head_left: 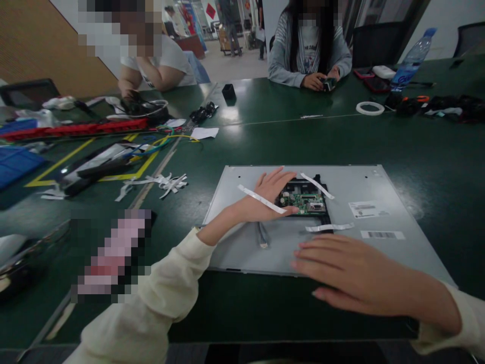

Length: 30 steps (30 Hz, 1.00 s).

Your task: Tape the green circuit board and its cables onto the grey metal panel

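A grey metal panel lies flat on the green table, with a green circuit board set in a black opening at its middle. My left hand rests open on the panel beside the board, and a white tape strip lies across its back. My right hand lies flat and open on the panel's near edge. Two more white strips stick around the board. A small cable connector lies below my left hand.
Two other people sit at the far side of the table. Loose white strips, a red bar, coloured cables, a tape roll and a water bottle lie around. Black tools sit at the far right.
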Each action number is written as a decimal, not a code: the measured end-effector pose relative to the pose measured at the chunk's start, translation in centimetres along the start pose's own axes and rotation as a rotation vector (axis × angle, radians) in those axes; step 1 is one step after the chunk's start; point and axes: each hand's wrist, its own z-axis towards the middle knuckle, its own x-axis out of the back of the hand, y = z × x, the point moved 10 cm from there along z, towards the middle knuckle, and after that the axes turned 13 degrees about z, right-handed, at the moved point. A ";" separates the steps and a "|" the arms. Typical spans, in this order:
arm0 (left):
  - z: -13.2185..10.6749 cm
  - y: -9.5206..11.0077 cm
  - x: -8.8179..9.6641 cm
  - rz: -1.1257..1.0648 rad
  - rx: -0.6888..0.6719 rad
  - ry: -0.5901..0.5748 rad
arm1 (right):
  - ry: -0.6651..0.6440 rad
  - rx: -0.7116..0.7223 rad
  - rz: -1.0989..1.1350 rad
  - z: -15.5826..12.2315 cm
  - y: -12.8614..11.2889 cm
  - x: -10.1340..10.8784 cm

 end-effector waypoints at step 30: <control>4.4 0.7 -2.4 -0.103 0.006 0.260 | 0.507 -0.169 -0.421 -2.4 12.2 6.8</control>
